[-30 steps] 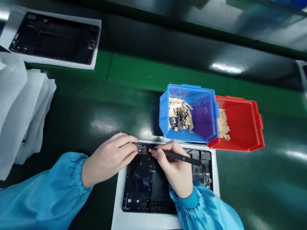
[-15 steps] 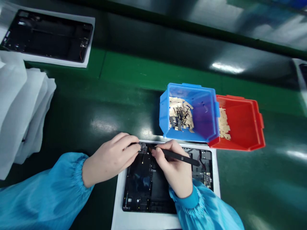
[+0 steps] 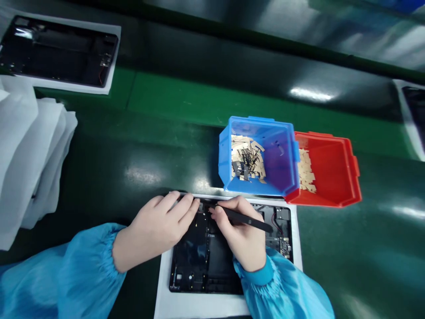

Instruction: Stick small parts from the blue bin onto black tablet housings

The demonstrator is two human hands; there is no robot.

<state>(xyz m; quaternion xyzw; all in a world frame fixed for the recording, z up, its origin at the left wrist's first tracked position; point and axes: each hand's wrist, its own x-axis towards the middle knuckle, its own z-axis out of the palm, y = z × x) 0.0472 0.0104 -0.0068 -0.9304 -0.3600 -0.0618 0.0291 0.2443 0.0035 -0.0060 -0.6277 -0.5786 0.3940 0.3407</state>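
Note:
A black tablet shell (image 3: 195, 261) lies open side up on a white sheet (image 3: 212, 306) in front of me. My left hand (image 3: 161, 223) rests across its upper left edge, fingers stretched out side by side, the tips on the shell by a small part there. In my right hand (image 3: 241, 230) is a pair of black tweezers (image 3: 254, 221), held like a pen and slanting down to the left. Their tips reach the shell's top edge near my left fingertips and are hard to make out. A small circuit board (image 3: 284, 246) shows at the shell's right side.
Behind the shell stands a blue bin (image 3: 262, 180) with thin black-wired pieces and cream tabs. A red bin (image 3: 332, 173) with cream tabs sits beside it. Another tablet shell (image 3: 63, 55) lies at the far left, above white sheets (image 3: 49, 155). A further dark panel (image 3: 416, 104) shows at the right edge.
My left hand has turned from a pinch over the small part to fingers laid flatter along the shell's edge. The right hand with the tweezers has barely moved. The view has shifted slightly.

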